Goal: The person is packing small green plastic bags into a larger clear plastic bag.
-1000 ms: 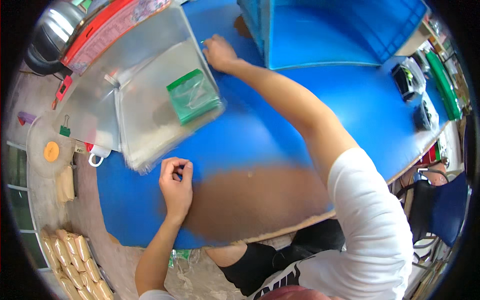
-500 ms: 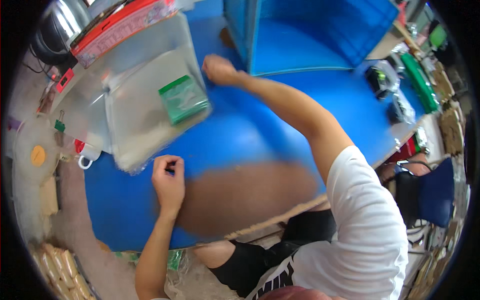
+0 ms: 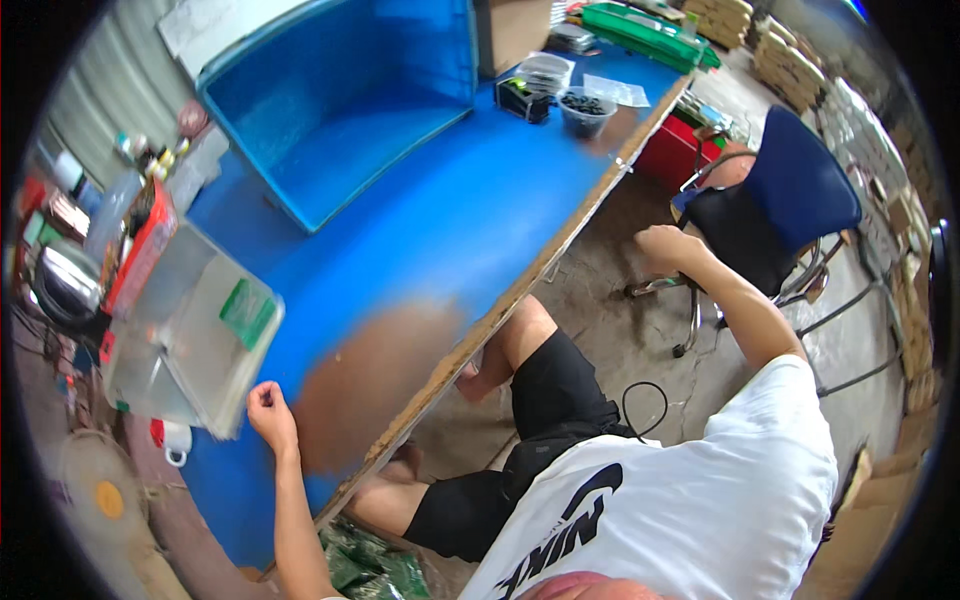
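Note:
My left hand [image 3: 272,418] is closed, its fingers curled above the blue tabletop [image 3: 400,260] beside a stack of clear plastic bags [image 3: 185,350]. A dark spot shows between those fingers, too small to name. On the bags lies a green-and-clear packet [image 3: 250,312]. My right hand [image 3: 664,248] is stretched out beyond the table edge, over the floor near a blue-backed chair [image 3: 800,190]. Its fingers look folded in, and whatever they may hold is hidden.
A blue crate [image 3: 350,110] lies on its side at the back. Behind and right stand a tub of black pieces [image 3: 585,112], a black-and-green item [image 3: 523,100] and a green tray [image 3: 640,32]. A white mug [image 3: 176,440] is by the bags. A red bin [image 3: 675,150] stands below the table's edge.
The view has swung to the right. My right hand has moved from beside the bags and crate out past the table's right side. My left hand remains curled near the bags.

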